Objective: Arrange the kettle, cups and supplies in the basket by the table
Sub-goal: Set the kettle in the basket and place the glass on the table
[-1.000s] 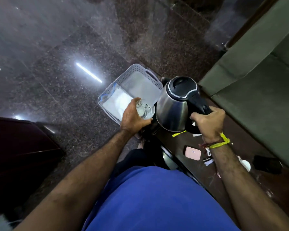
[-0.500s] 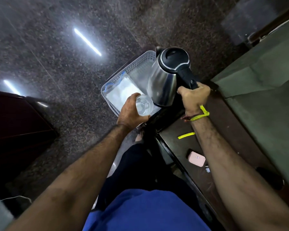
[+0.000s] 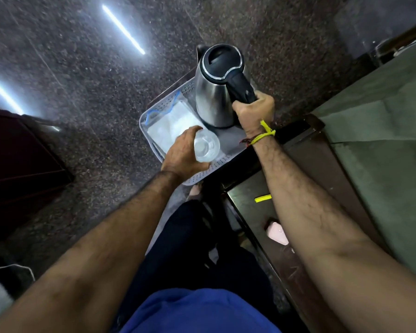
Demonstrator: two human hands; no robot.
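Steel kettle (image 3: 214, 99) over grey basket (image 3: 165, 106)

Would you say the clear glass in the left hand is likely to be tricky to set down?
Probably fragile: the glass looks thin and clear. Likely slippery, being smooth. Its round wall might roll if tipped in the basket.

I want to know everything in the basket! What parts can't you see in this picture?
All from the head view:
- Far end of the basket: the kettle covers it.
- Whether the kettle's base rests on the basket floor: cannot tell from above.
- Side of the glass cup: the left hand wraps it.
- Kettle handle's lower part: hidden in the right hand.
- What the plastic bag holds: too blurred.
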